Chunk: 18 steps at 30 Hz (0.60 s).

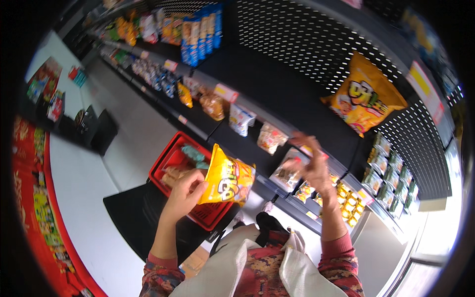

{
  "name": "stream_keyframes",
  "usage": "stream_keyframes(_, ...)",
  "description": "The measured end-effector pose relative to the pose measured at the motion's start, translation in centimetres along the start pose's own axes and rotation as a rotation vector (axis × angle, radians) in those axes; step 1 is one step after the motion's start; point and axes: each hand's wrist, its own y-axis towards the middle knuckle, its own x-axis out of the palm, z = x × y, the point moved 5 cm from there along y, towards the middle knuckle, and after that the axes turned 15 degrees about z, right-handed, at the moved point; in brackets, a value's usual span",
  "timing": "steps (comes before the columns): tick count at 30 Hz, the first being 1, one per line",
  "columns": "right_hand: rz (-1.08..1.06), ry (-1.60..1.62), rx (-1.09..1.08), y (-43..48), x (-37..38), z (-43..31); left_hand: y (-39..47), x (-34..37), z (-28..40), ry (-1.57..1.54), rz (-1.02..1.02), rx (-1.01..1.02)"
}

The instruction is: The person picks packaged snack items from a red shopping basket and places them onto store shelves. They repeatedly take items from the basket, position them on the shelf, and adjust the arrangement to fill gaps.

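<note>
A yellow snack bag (229,180) hangs from my left hand (185,195), which pinches it by its edge. Below the bag sits a red plastic shopping basket (160,157), partly covered by the bag and my hand. Inside the basket lie a teal item (193,155) and a tan packet (172,177). My right hand (313,169) is blurred, with spread fingers and nothing in it. It is over the shelf edge, near a clear packet (287,174). Farther up, a large orange-yellow snack bag (365,96) leans against the perforated back panel.
The basket rests on a black stool or stand (137,215). Blue snack packs (202,35) stand on the shelf (256,74) at upper left. Small green-and-white packets (389,174) and yellow packets (349,204) line the right. A white counter (78,189) runs along the left.
</note>
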Motion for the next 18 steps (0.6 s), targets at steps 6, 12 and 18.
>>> stream_keyframes(6,-0.431,0.267,0.376,-3.0,0.9,-1.8,5.1,5.2,9.2,-0.193,-0.296,0.18)
stream_keyframes(12,-0.141,0.515,0.51,-3.9,-3.4,-0.5,9.3,11.8,14.5,-0.184,-0.261,0.347)
stream_keyframes(18,0.365,0.568,0.396,-2.5,-10.2,2.5,12.3,18.6,14.2,-0.404,-0.278,0.149)
